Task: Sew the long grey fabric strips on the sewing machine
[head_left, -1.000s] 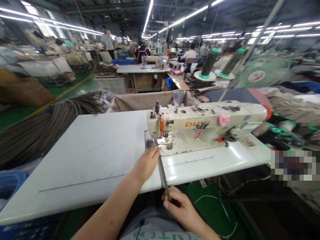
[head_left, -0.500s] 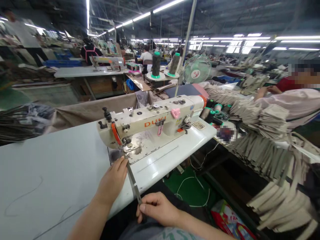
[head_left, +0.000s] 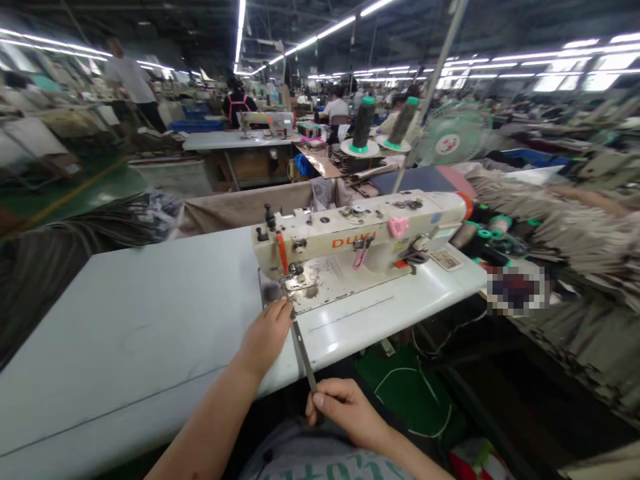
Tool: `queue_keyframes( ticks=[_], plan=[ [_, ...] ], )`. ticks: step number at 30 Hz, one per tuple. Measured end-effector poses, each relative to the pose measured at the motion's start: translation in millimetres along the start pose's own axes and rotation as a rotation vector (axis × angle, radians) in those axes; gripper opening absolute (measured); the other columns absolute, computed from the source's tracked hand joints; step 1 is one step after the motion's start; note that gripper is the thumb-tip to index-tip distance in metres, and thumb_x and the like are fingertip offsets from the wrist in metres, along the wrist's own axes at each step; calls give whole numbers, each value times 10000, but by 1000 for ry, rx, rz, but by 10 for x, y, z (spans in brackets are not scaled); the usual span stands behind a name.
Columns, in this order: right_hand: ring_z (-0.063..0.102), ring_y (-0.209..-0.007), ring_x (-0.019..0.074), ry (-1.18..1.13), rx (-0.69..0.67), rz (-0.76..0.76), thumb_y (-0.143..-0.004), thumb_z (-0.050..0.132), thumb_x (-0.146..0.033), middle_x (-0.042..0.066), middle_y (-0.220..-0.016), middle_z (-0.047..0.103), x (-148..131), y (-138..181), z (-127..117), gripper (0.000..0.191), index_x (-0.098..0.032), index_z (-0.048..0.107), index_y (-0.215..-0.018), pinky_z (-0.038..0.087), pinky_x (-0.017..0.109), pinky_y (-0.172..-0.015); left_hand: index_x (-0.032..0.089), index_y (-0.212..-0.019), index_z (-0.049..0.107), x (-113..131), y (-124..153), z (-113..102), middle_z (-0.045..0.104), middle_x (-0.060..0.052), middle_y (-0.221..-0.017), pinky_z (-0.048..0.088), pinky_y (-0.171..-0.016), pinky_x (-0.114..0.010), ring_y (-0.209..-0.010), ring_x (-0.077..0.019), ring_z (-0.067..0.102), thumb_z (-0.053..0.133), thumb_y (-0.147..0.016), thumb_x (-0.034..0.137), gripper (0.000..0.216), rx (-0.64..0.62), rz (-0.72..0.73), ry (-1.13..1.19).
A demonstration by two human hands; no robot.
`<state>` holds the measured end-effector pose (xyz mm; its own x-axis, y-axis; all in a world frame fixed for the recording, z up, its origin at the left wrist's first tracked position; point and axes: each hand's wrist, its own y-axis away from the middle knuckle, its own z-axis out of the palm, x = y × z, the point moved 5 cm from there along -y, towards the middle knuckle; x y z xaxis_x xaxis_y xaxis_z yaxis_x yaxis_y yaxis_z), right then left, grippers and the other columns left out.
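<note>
At the frame's centre, a strip between two hands

The strip (head_left: 303, 350) slants from the machine (head_left: 365, 227) down past the table (head_left: 175, 300) edge. The left hand (head_left: 267, 337) lays its fingers close together at the upper part; whether they pinch, one cannot tell. The right hand (head_left: 345, 408), lower centre, pinches the lower part. Uneven pull could twist the strip; fingertips sliding too far forward could be hurt.

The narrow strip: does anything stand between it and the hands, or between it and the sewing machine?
Nothing visible: the right hand holds the narrow strip, the left hand touches it, and its far part reaches the sewing machine.
</note>
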<state>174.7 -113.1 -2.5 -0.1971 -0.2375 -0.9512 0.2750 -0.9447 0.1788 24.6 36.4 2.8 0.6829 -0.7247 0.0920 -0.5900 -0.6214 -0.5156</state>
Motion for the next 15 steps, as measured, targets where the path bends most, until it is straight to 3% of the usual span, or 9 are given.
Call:
queue_keyframes(
  ticks=[15],
  plan=[
    [632,-723,217,147,-32,2,-959,644,-592,59,-711,690,1,-24,-43,489,-178,754,-724,473,346,-731,169,-1337,531,22,-90,-20,614,-143,-1376,492,-1164,-428,-1326,-253,593,489,-1004,153,336,-94,-63,-22]
  ],
)
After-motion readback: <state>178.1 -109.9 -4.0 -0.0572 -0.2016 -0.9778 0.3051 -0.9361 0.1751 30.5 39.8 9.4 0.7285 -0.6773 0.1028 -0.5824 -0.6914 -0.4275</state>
